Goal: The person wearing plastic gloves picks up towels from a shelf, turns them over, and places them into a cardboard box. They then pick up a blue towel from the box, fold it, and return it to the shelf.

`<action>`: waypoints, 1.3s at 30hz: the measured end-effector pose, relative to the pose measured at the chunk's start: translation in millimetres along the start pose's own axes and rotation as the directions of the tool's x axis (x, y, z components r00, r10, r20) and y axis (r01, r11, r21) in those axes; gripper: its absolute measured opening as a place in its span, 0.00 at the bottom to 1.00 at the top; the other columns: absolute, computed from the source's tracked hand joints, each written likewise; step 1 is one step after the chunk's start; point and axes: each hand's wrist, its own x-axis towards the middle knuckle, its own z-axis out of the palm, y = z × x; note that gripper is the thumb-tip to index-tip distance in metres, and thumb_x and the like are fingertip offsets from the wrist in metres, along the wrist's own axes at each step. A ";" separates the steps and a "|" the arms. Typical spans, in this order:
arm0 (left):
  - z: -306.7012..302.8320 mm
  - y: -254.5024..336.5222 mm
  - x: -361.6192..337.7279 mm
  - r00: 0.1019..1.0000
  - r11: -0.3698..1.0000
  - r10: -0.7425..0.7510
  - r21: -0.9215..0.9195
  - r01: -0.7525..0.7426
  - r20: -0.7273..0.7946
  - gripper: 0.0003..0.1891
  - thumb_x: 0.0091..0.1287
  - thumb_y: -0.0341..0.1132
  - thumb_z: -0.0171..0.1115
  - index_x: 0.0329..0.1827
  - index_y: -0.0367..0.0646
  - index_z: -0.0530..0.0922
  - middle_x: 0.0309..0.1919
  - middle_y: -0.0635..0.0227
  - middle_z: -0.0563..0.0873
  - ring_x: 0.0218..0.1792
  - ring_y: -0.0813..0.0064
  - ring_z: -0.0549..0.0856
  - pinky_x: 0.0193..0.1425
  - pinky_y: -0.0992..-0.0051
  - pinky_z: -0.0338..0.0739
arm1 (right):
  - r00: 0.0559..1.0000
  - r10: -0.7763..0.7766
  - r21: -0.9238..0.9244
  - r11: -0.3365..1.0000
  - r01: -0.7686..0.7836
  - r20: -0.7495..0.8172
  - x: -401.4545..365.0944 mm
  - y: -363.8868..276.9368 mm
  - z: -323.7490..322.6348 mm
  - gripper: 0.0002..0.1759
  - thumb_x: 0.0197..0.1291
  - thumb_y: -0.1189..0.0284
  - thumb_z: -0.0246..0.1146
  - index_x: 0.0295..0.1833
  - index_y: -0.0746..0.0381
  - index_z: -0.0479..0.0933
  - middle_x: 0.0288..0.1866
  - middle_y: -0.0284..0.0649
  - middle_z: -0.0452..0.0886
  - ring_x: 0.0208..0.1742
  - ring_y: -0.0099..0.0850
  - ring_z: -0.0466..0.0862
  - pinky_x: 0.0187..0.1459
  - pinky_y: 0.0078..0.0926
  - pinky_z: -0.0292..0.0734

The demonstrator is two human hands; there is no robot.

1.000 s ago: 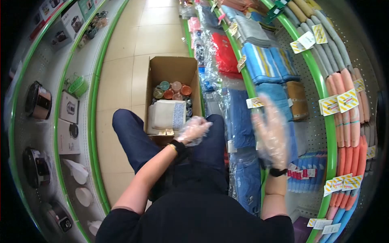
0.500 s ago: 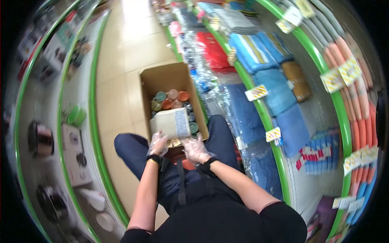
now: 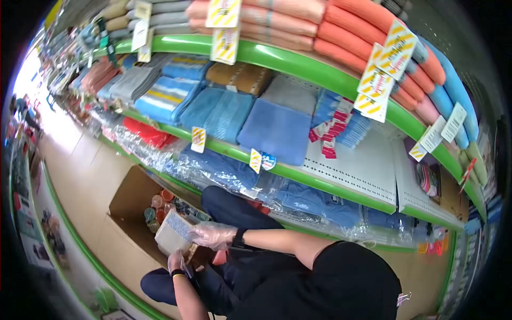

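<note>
A folded cream towel [image 3: 172, 234] with a blue patterned band lies tilted over the open cardboard box [image 3: 128, 193]. My right hand [image 3: 213, 236], in a clear plastic glove, grips the towel's right edge by the band. At the near corner, my left hand [image 3: 176, 261], gloved the same way, has its fingers closed on the towel's edge; part of them is hidden. Several jars or candles in coloured glass [image 3: 158, 201] stand in the box behind the towel, in orange, pink and green.
To the right, a shelf [image 3: 352, 184] with a green edge bears folded blue towels [image 3: 277, 130] and striped ones. Coral towels [image 3: 352, 26] are stacked above. Plastic-wrapped blue garments [image 3: 314, 202] lie low down. Another green-edged shelf [image 3: 58, 205] runs along the left of the tiled aisle [image 3: 80, 160].
My view has swung right toward the towel shelves, so the box now appears lower left. Both hands stay at the cream towel, the right one further up its side.
</note>
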 end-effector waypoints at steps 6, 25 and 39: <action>-15.8 33.7 -9.9 0.951 0.685 -0.208 -0.661 0.307 0.227 0.11 0.64 0.38 0.48 0.37 0.42 0.76 0.23 0.62 0.78 0.25 0.66 0.78 0.27 0.69 0.72 | 0.904 -0.166 -0.148 0.982 0.115 -0.394 -41.3 -100.3 -155.6 0.15 0.56 0.70 0.56 0.48 0.65 0.73 0.43 0.48 0.79 0.46 0.46 0.78 0.48 0.36 0.73; -32.4 110.7 -28.9 0.868 0.865 -0.495 -0.114 0.488 -0.043 0.13 0.57 0.30 0.46 0.38 0.40 0.79 0.39 0.47 0.81 0.45 0.50 0.80 0.48 0.59 0.73 | 0.828 0.496 0.870 -0.250 0.426 -0.263 -177.9 -53.2 -243.7 0.31 0.69 0.62 0.40 0.60 0.83 0.51 0.63 0.65 0.56 0.66 0.53 0.59 0.67 0.45 0.56; -28.4 113.9 -32.8 0.822 0.793 -0.568 -0.284 0.539 -0.026 0.14 0.60 0.33 0.43 0.39 0.40 0.78 0.38 0.45 0.80 0.43 0.47 0.79 0.45 0.59 0.72 | 0.733 0.565 0.890 0.008 0.455 -0.380 -155.9 -50.7 -292.0 0.19 0.65 0.67 0.50 0.58 0.67 0.64 0.60 0.48 0.68 0.62 0.46 0.68 0.63 0.46 0.62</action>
